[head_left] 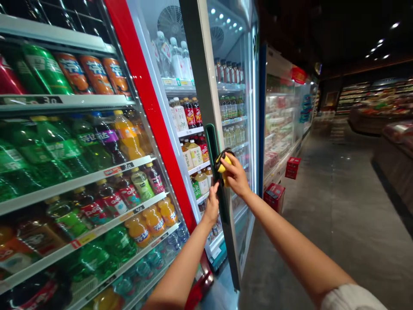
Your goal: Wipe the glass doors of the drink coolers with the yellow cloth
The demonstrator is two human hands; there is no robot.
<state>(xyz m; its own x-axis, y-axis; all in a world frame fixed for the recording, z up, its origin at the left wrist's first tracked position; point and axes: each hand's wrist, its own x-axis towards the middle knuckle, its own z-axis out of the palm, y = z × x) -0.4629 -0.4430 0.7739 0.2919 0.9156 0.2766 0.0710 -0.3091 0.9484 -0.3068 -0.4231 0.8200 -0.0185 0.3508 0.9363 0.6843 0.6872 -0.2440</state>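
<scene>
A glass cooler door (pixel 200 77) stands ajar, seen nearly edge-on, with a long dark green handle (pixel 211 144) on its frame. My right hand (pixel 237 176) is closed around a small yellow-and-black object (pixel 223 163) held against the handle's middle; its exact kind is hard to make out. Just below and to the left, my left hand (pixel 211 206) has its fingers stretched upward, fingertips at the handle's edge. Part of its fingers is hidden from this side. Behind the door, drink bottles (pixel 195 154) line the cooler shelves.
To the left, a red-framed cooler (pixel 146 99) holds cans and soda bottles. Further right stand more display fridges (pixel 279 116), with red boxes (pixel 274 196) on the floor beside them. A grey aisle floor (pixel 329 224) runs past produce displays (pixel 380 103).
</scene>
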